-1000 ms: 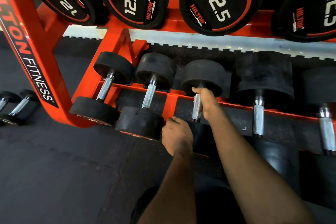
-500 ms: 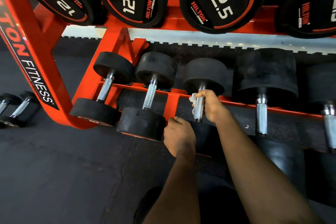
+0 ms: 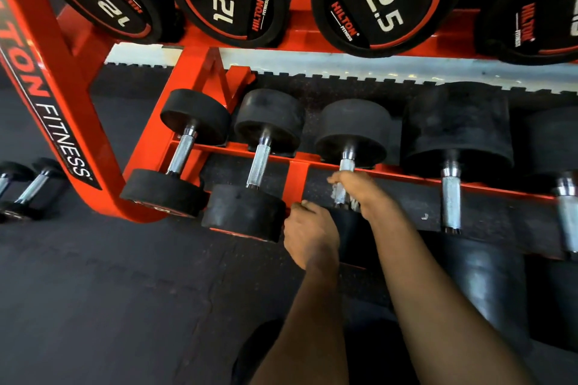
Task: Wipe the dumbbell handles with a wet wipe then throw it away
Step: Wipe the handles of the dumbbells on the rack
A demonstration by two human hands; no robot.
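**Wipe sliding down 3rd handle, R hand wrapped round it**

R hand [image 3: 359, 194] has fingers + thumb curled round the handle [image 3: 346, 164] of the third dumbbell [image 3: 353, 131] on the lower tier of the orange rack [image 3: 150, 147]. The wet wipe [image 3: 335, 194] is trapped btwn palm and steel, w/ only pale scraps showing at the finger edges. L hand [image 3: 309, 234] sits low at that dumbbell's near head, knuckles up and fingers curled. Can't tell if it really grips the head or just braces on it.

Handling, as a judgement: wipe is light, limp and damp, so it'll bunch or tear on the knurled steel if dragged hard. Best kept wrapped flat round the bar, pinched by thumb vs fingers, and slid along w/ a twist. Dumbbell itself is heavy and rigid and prob won't shift in its cradle, so no need to lift it.

Vs half a sec ago: R hand has moved down the bar toward the near head, and bare chrome now shows above it next to the far head. Less wipe pokes out on the left side. L hand approx same spot
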